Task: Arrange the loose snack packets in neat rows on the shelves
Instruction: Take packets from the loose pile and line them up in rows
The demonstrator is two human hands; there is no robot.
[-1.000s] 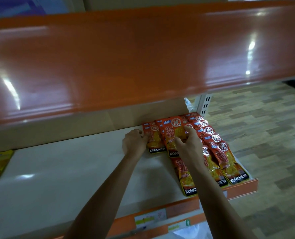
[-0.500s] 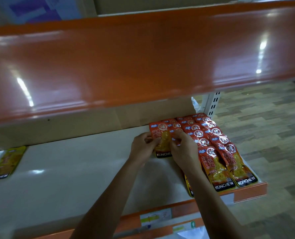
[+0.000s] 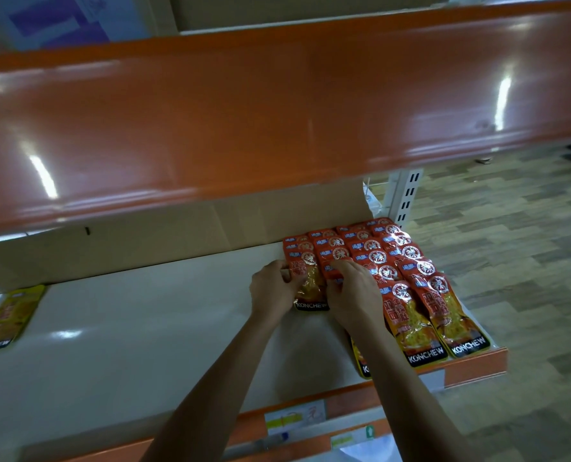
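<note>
Red and yellow KONCHEW snack packets (image 3: 407,295) lie in overlapping rows at the right end of the white shelf (image 3: 137,321). My left hand (image 3: 272,291) pinches the left edge of the leftmost row's front packet (image 3: 310,288). My right hand (image 3: 354,295) lies flat over the row beside it, fingers curled on its packets. One packet (image 3: 360,358) peeks out from under my right forearm near the shelf's front edge. A single yellow packet (image 3: 9,315) lies alone at the far left of the shelf.
A glossy orange shelf lip (image 3: 277,111) hangs low overhead. Cardboard (image 3: 177,235) lines the back wall. The shelf's orange front rail (image 3: 474,365) carries price labels (image 3: 294,420). A slotted white upright (image 3: 409,195) stands at the right end, with tiled floor (image 3: 510,261) beyond.
The packets have been gathered from a loose fan into tighter rows toward the back wall. Both hands closed in on the leftmost rows. The camera shifted slightly left.
</note>
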